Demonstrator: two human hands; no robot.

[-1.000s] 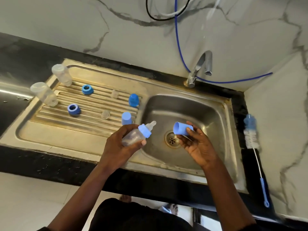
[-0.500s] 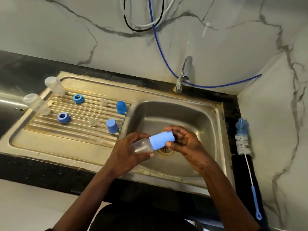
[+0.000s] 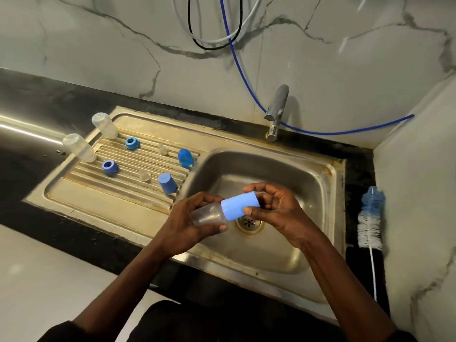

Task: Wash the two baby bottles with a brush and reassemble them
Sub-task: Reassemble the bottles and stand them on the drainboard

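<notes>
Head view: one second ago the blue cap was off and sat in the right hand, and the teat of the bottle was bare. Half a second ago the cap was already over the teat. Now the blue cap sits on the bottle and hides the teat.

The left hand curls round the clear body of the bottle, with the thumb underneath. The right hand pinches the far end of the cap with its thumb and fingertips.

The bottle lies on its side and tilts a little, with the cap end higher and pointing right. It is held in the air over the sink, just above the drain, in the middle of the frame. Its body is see-through and looks empty. The cap is light blue.

On the ribbed draining board, in the left of the frame, nothing has moved. Two clear bottle bodies stand at its upper left edge. Two blue rings, two small clear teats and two more caps sit apart on the ribs.

The brush lies on the black desk at the right side of the sink, with its bristles nearer the wall.
</notes>
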